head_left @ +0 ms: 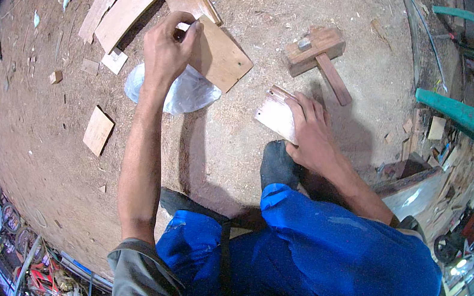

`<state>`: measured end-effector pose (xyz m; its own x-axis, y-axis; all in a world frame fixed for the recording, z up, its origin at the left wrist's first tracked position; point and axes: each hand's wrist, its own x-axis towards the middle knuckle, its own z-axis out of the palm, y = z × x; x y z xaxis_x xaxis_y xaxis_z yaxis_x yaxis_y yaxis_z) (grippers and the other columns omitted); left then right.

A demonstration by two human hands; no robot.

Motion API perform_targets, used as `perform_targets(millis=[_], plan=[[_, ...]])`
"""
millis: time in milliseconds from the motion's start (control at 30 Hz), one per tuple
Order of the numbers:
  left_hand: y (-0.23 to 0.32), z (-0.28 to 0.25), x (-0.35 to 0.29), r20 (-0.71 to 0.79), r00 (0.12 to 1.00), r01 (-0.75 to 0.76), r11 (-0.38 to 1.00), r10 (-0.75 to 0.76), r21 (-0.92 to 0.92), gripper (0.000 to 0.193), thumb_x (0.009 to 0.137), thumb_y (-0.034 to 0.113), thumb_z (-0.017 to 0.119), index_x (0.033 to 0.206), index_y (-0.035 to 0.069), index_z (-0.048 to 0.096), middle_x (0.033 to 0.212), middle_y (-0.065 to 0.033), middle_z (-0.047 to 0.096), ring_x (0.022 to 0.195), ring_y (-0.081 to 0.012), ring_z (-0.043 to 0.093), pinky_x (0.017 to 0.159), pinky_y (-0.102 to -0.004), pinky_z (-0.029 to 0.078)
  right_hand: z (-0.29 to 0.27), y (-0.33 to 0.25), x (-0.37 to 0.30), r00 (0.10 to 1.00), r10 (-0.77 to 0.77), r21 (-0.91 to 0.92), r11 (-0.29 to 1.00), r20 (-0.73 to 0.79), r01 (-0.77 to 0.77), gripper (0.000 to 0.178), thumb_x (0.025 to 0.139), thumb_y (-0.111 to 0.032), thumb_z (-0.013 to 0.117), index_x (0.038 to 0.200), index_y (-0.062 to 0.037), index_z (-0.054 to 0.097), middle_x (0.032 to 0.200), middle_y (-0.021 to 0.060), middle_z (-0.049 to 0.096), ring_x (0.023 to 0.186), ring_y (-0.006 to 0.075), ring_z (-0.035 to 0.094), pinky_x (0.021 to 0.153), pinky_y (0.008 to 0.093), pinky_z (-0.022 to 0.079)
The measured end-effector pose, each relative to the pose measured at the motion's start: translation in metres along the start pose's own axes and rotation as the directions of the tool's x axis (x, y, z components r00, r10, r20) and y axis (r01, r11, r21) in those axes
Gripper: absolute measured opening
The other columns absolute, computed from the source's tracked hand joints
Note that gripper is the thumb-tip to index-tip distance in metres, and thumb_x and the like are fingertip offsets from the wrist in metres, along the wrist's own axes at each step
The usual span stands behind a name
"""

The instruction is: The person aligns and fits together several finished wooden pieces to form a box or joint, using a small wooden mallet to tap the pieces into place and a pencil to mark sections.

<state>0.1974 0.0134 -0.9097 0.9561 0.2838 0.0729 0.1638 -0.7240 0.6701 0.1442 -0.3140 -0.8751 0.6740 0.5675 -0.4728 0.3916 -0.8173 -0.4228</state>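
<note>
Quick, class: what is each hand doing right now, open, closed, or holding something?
Left hand: closed, pinching something small at the brown board's edge; what it is cannot be told.
Right hand: open, pressed flat on the pale wood piece.

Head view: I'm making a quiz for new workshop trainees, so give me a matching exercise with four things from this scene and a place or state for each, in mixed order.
Things:
1. left hand
2. right hand
3. wooden mallet
4. clear plastic bag

Places or states:
A. lies alone on the sawdust floor, touched by no hand
B. rests flat on the pale wooden piece
C. crumpled on the floor, under the left wrist
D. pinches something small at the edge of the brown board

Pairs: 1-D, 2-B, 3-A, 4-C
</note>
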Motion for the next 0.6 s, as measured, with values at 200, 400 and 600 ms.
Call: perform_targets(millis=[200,400,600], plan=[[-0.010,0.001,-0.007,-0.019,1.000,-0.020,0.999,0.021,0.035,0.022,0.091,0.019,0.071,0.102,0.001,0.068,0.096,-0.0193,0.072,0.087,-0.0328,0.072,0.077,-0.0410,0.055,0.001,0.001,0.002,1.000,-0.011,-0.025,1.000,-0.013,0.011,0.087,0.072,-0.008,0.082,0.146,0.0025,0.037,0.153,0.0253,0.031,0.140,0.0476,0.035,0.117,0.0568,0.032],[-0.028,0.002,-0.016,0.023,0.999,-0.045,0.985,0.041,0.166,0.024,0.093,0.019,0.067,0.100,-0.004,0.064,0.093,-0.0242,0.070,0.086,-0.0425,0.069,0.078,-0.0489,0.054,0.011,0.003,0.006,0.995,-0.053,0.003,0.999,-0.087,0.053,0.081,0.073,-0.010,0.080,0.142,0.0036,0.041,0.150,0.0250,0.033,0.142,0.0470,0.034,0.113,0.0601,0.034],[-0.018,0.006,-0.021,0.081,0.994,0.058,0.981,-0.074,0.188,0.029,0.093,0.023,0.070,0.099,-0.004,0.063,0.092,-0.0253,0.070,0.086,-0.0422,0.069,0.077,-0.0500,0.053,0.015,0.004,0.007,0.992,-0.064,0.007,0.998,-0.107,0.065,0.081,0.074,-0.013,0.081,0.142,0.0040,0.041,0.149,0.0257,0.034,0.141,0.0468,0.034,0.113,0.0595,0.035]])
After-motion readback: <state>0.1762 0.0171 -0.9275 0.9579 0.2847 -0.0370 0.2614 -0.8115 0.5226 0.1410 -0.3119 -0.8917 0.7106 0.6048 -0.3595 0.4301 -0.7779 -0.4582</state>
